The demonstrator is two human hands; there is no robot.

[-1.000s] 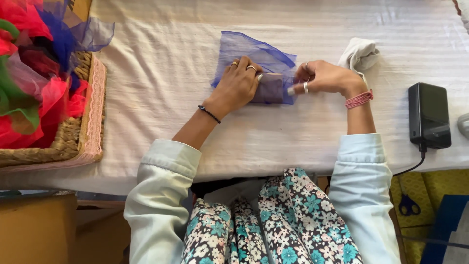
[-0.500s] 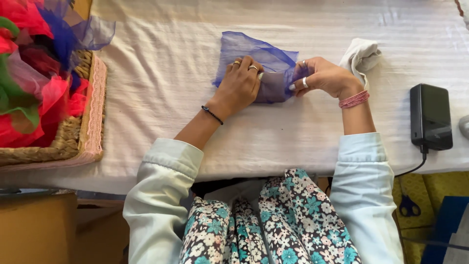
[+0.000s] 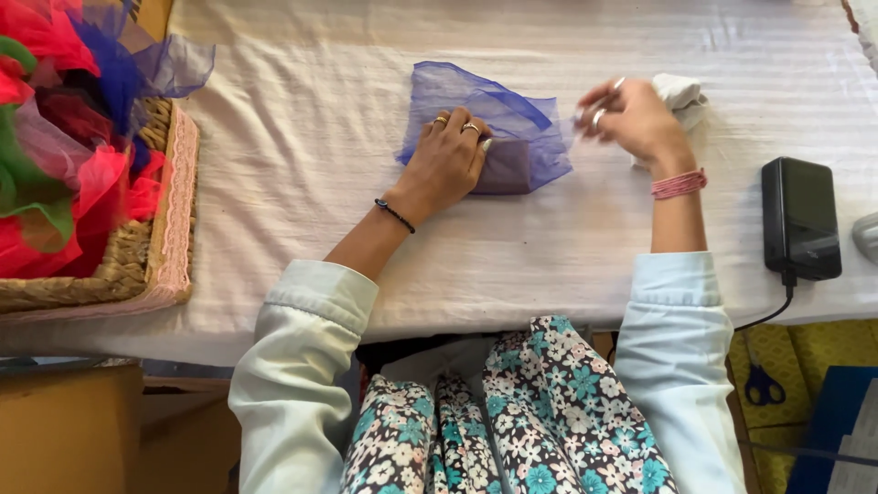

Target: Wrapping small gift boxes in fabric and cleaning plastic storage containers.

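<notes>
- Head view: left hand lies flat, fingers together, pressing a small dark block inside a blue net pouch near the desk middle.
- Right hand hovers just right of the pouch, fingers loosely pinched; whether it holds anything I cannot tell (motion blur).
- Judged progress: block is inside; pouch mouth lies loose, unclosed.
- Net looks sheer, crumpled, limp.
- White cloth lies behind the right hand.

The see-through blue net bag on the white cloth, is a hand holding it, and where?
The left hand presses flat on the blue net bag, at its lower left. The right hand holds nothing.
</notes>
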